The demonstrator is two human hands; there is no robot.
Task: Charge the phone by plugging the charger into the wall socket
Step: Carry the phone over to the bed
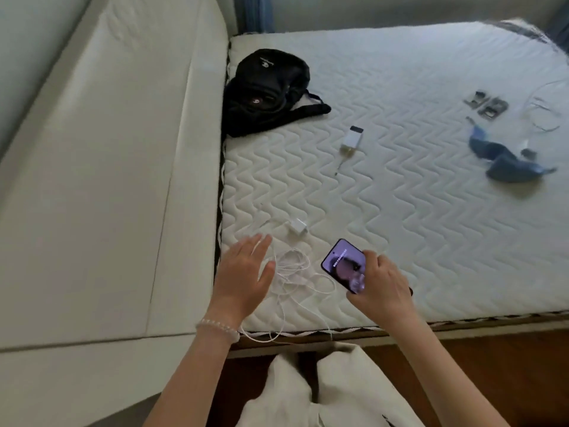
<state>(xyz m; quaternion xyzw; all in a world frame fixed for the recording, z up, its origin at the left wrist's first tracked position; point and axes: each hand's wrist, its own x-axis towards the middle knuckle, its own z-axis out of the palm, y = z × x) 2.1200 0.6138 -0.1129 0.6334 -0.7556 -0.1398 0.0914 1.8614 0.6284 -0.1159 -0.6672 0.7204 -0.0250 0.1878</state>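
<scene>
A phone (340, 262) with a lit purple screen is in my right hand (380, 283), held just above the quilted mattress (400, 211) near its front edge. A small white charger plug (298, 226) lies on the mattress, and its white cable (292, 272) is coiled loosely in front of it, trailing over the bed's edge. My left hand (243, 272) hovers flat with fingers spread, just left of the coil and below the plug, holding nothing. No wall socket is in view.
A black backpack (268, 90) rests against the padded white headboard (107, 180) at the left. A white power bank with a short cable (352, 138) lies mid-bed. Blue cloth (505, 161), small grey items (486, 104) and a thin wire (542, 115) lie at the far right.
</scene>
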